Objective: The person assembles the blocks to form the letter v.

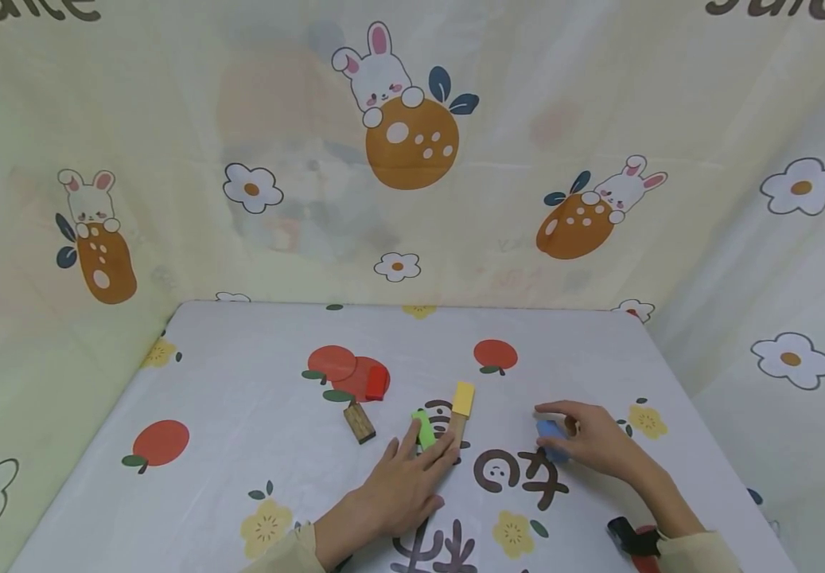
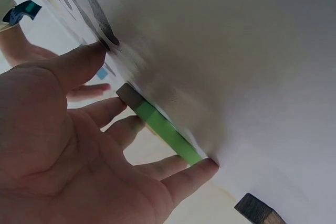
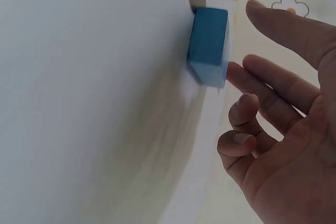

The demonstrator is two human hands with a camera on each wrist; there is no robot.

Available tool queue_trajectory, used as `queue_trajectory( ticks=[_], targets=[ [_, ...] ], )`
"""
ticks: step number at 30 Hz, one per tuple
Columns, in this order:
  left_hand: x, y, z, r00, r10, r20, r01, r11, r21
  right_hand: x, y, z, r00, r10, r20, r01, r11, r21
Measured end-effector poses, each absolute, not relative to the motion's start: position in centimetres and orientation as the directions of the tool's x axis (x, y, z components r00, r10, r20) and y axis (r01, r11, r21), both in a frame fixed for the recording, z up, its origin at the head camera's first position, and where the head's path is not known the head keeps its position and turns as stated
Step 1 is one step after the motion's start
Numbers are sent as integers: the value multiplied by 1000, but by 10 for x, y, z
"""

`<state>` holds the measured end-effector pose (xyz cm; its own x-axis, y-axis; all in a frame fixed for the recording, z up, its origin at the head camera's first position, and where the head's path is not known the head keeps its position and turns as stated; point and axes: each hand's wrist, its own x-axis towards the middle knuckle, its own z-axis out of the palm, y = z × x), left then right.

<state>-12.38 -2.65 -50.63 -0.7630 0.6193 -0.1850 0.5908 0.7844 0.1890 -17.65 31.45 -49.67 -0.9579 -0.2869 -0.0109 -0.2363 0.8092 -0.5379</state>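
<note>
My left hand [image 1: 403,485] lies with its fingers extended over a green block [image 1: 424,431] and a tan wooden block [image 1: 458,426]. In the left wrist view the green block [image 2: 168,132] runs along the fingertips, its far end by a brownish block [image 2: 130,96]. Beyond the tan block sits a yellow block [image 1: 463,398]. My right hand [image 1: 601,440] is beside a blue block [image 1: 554,440], thumb and fingers spread around it. In the right wrist view the thumb is apart from the blue block [image 3: 209,36], and one fingertip is right at its edge.
A brown wood-grain block [image 1: 359,422] lies left of the left hand. Behind it, a red block [image 1: 376,383] sits on a printed apple. The patterned tablecloth [image 1: 226,477] meets a hanging printed curtain [image 1: 498,263] at the back. A dark strap [image 1: 630,538] circles the right wrist.
</note>
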Motion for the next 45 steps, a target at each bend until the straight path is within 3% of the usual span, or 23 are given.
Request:
queue_trajectory(
  ticks=[30, 45],
  targets=[
    [-123, -27, -504, -766, 616, -181, 589, 787, 185, -167, 345, -502, -925, -376, -54, -289, 789, -542],
    [-123, -27, -502, -770, 610, -186, 582, 792, 186, -167, 344, -502, -932, -354, -81, -262, 811, -523]
  ],
)
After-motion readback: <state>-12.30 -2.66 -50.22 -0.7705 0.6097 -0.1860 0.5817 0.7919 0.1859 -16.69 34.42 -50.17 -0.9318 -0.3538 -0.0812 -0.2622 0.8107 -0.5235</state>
